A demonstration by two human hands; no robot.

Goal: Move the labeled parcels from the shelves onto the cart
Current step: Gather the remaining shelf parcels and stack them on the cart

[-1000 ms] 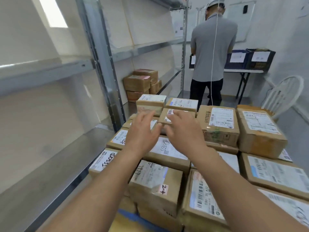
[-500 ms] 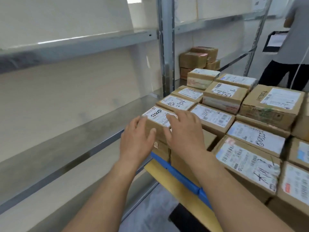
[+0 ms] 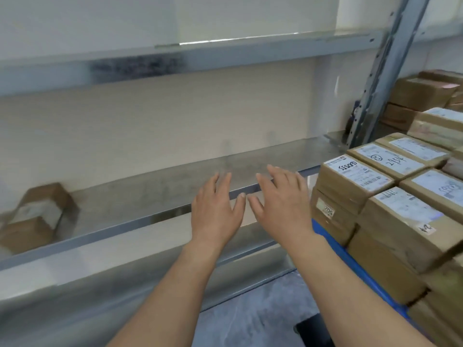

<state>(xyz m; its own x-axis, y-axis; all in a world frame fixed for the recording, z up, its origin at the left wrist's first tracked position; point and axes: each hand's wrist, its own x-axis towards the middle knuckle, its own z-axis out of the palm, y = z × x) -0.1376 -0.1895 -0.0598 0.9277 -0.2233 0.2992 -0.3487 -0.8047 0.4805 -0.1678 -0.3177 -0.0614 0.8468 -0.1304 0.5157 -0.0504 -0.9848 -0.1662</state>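
Metal shelving (image 3: 160, 191) fills your view, its middle level bare except for one blurred labeled parcel (image 3: 37, 217) at the far left. Your left hand (image 3: 215, 211) and right hand (image 3: 280, 209) hover side by side above the shelf edge, fingers spread, holding nothing. Stacked parcels (image 3: 390, 196) sit on the blue-edged cart (image 3: 350, 261) at your right.

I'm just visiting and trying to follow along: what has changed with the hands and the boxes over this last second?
Both hands came off the stacked parcels on the cart and swung left. The left hand and right hand are now open and empty, over the bare metal shelf. The view turned left too, bringing a lone parcel at the shelf's far left into sight. The cart's parcels look unmoved.
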